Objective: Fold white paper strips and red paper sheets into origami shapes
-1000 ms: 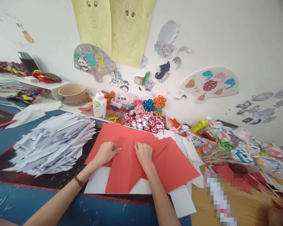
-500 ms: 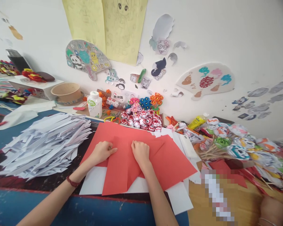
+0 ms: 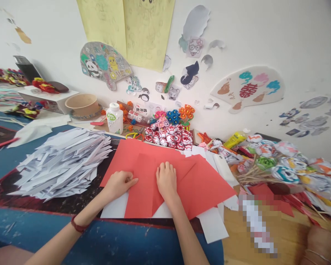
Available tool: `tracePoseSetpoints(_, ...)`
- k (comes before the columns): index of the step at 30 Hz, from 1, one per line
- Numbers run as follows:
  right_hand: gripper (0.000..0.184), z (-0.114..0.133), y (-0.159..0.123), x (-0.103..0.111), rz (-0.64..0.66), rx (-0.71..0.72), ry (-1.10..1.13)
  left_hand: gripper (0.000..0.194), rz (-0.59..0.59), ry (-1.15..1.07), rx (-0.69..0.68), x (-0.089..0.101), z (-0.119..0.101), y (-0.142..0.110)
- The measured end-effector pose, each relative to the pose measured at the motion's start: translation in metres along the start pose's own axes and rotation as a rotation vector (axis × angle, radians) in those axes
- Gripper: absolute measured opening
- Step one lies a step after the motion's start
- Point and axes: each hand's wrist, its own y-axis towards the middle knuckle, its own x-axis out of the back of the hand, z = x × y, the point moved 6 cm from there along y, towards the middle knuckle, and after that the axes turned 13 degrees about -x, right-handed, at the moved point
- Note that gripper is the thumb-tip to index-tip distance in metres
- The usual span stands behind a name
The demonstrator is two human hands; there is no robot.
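Note:
In front of me lies a folded strip of red paper, on top of larger red sheets and white sheets. My left hand is at the strip's left edge, its fingers curled under and the thumb lying over the red paper, so it pinches that edge. My right hand rests palm down just right of the fold, fingers stretched out on the red paper. White paper sticks out beneath the red at the lower right.
A heap of folded white paper strips stands left. Behind are a white bottle, red-and-white paper flowers and a yellow bottle. Stick flowers lie right. Another person's arm shows at the lower right.
My right hand's fingers have gone from curled to flatter on the red paper. My left hand keeps its place at the strip's edge. The view has shifted slightly.

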Motion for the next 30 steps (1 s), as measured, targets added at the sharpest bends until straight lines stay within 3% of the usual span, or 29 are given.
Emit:
tracePoseSetpoints(10,0.015,-0.002,-0.001,0.01,0.035,-0.018,0.084,0.047,0.034,-0.163,0.001,0.001,-0.001,-0.024)
tracePoseSetpoints(12,0.015,-0.004,-0.013,0.017,0.038,-0.042,0.143,0.046,0.058,-0.185,-0.003,-0.002,-0.004,-0.029)
tracePoseSetpoints(15,0.03,-0.006,-0.044,0.026,0.006,-0.031,0.208,0.047,0.05,-0.201,-0.017,-0.005,-0.008,-0.035)
tracePoseSetpoints(20,0.05,-0.009,-0.091,0.024,0.032,0.048,0.197,0.053,0.133,-0.224,0.006,-0.012,-0.015,-0.048)
tracePoseSetpoints(25,0.054,-0.012,-0.097,0.018,0.114,0.032,0.145,0.045,0.178,-0.199,0.038,-0.017,-0.019,-0.059)
tracePoseSetpoints(30,0.055,-0.01,-0.096,0.015,0.108,0.047,0.103,0.041,0.187,-0.112,0.056,-0.02,-0.018,-0.066)
